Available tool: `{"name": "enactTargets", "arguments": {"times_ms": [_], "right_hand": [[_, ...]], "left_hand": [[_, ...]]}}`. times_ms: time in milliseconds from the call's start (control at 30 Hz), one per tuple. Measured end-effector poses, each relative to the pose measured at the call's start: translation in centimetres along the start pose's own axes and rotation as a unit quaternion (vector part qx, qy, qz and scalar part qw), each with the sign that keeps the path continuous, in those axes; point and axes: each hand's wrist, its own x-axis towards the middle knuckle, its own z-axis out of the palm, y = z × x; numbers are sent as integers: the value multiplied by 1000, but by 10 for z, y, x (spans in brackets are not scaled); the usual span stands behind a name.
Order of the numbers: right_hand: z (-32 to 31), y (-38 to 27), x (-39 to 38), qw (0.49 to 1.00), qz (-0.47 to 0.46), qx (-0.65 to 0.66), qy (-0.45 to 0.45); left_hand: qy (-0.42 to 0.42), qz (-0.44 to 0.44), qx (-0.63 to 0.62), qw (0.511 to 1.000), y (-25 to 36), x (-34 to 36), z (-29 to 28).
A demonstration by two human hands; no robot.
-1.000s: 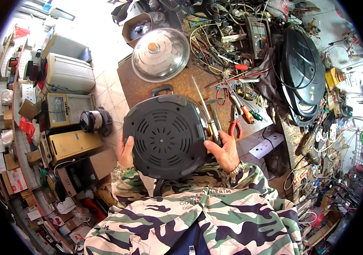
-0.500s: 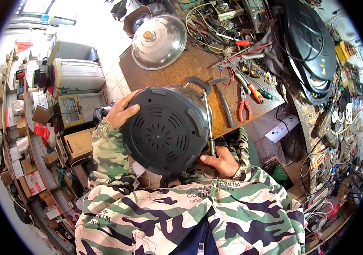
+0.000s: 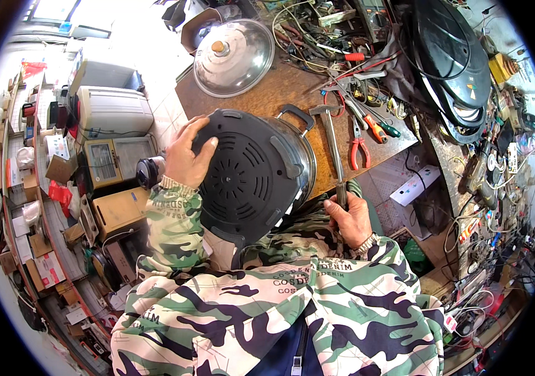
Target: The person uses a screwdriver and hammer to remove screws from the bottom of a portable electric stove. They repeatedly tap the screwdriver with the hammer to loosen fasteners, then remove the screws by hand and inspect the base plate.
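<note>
An electric pot [image 3: 236,182] with a black vented plastic base and shiny metal sides is tipped over, its underside facing me. My left hand [image 3: 191,152] steadies it at the left edge, thumb on the base and fingers around the rim. In my right hand [image 3: 351,220], to the right of the pot, is a long-shafted screwdriver [image 3: 342,194] pointing away from me. Its shaft overlaps a hammer [image 3: 324,111] lying on the brown table [image 3: 298,94], apart from the pot.
A domed metal lid [image 3: 235,59] with a wooden knob lies at the table's far left. Red-handled pliers [image 3: 359,153] and more screwdrivers lie to the right, with tangled wires and a multimeter [image 3: 375,15] behind. Boxes and appliances crowd the left.
My right hand has moved right with the screwdriver, away from the pot's side. The pot has turned a little, and my left hand has shifted slightly right.
</note>
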Motion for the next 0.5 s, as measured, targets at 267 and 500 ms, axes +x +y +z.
{"name": "enactTargets", "arguments": {"times_ms": [267,500], "right_hand": [[16,-30,4,995,-17,91,-42],[44,-46,6,986,-19,159,-54]], "left_hand": [[12,110,48,993,45,-5,13],[63,-135,-92,985,-75,-66,7]]}}
